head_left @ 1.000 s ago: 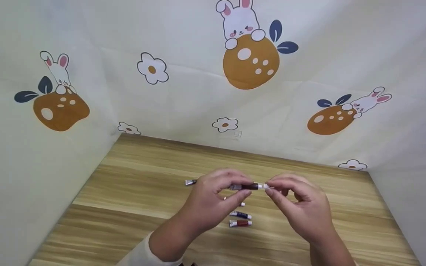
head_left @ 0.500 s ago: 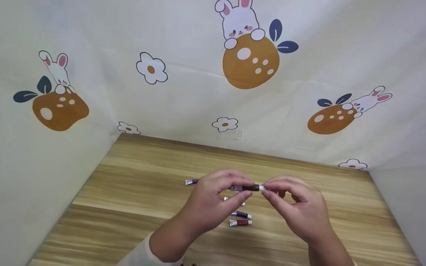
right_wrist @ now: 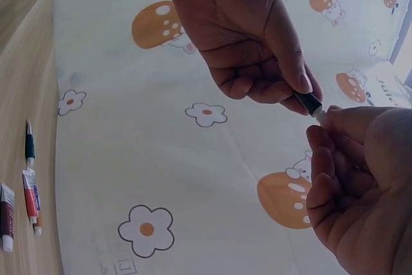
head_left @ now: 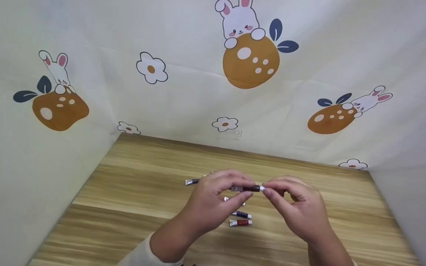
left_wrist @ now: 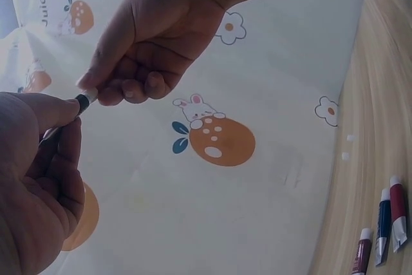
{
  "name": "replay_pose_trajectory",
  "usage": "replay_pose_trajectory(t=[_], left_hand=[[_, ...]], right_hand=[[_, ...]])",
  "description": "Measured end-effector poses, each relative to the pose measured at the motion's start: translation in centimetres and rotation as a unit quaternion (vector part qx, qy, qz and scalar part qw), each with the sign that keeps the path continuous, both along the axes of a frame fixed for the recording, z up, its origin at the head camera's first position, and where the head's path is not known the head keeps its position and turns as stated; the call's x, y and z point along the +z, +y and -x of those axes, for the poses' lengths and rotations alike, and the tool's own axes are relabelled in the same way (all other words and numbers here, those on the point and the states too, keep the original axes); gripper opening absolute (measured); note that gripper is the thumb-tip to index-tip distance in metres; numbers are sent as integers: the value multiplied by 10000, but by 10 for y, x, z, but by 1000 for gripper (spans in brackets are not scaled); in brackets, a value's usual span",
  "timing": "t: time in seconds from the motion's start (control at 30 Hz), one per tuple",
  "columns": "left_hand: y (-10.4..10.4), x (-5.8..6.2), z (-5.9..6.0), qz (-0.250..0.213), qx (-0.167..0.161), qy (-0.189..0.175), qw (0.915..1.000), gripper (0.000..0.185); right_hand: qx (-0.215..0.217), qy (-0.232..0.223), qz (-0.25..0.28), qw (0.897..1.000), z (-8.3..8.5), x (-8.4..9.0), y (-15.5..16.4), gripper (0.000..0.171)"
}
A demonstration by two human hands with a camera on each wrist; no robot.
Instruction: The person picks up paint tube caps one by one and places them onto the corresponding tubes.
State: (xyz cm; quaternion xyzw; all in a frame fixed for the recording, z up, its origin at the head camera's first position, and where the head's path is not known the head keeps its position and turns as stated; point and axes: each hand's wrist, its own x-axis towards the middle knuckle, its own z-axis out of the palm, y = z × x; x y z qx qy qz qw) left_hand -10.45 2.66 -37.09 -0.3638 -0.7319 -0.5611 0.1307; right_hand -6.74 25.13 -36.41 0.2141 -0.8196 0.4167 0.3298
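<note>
My left hand (head_left: 213,197) grips a small dark paint tube (head_left: 251,188) between thumb and fingers, its silvery crimped end toward the palm. The tube lies roughly level above the table, its white tip pointing right. Thumb and forefinger of my right hand (head_left: 298,207) pinch the small white piece (right_wrist: 320,117) at that tip. It looks like a cap, but the fingertips cover most of it. Below the hands, a red paint tube (head_left: 242,222) and a dark blue one (head_left: 243,214) lie on the table. Another tube there is largely hidden by my left thumb.
A dark tube with a silvery end (head_left: 190,182) lies left of my left hand on the wood-grain table (head_left: 131,177). In the left wrist view, two small white pieces (left_wrist: 346,156) sit near the tubes. Patterned cloth walls (head_left: 183,103) enclose the back and sides.
My right hand has shifted slightly left, toward the tube. Less white shows between the tube's dark body and the right fingertips. My left hand and the tubes on the table have hardly moved.
</note>
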Motion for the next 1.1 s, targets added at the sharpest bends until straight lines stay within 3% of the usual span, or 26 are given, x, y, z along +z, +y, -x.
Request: replay_pose_trajectory(t=[0.3,0.6,1.1], left_hand=[[2,-2,1,-85,-84,100,9999,15],[3,-3,0,-169,-196,-20,9997,15],[2,-3,-1,-208,-61,-207,9996,16]], right_hand=[[-114,-399,-131,9991,-1,1,1,27],[-102,-657,-127,9977,-2,1,1,30],[915,-250,-50,9955,2,-1,7,40]])
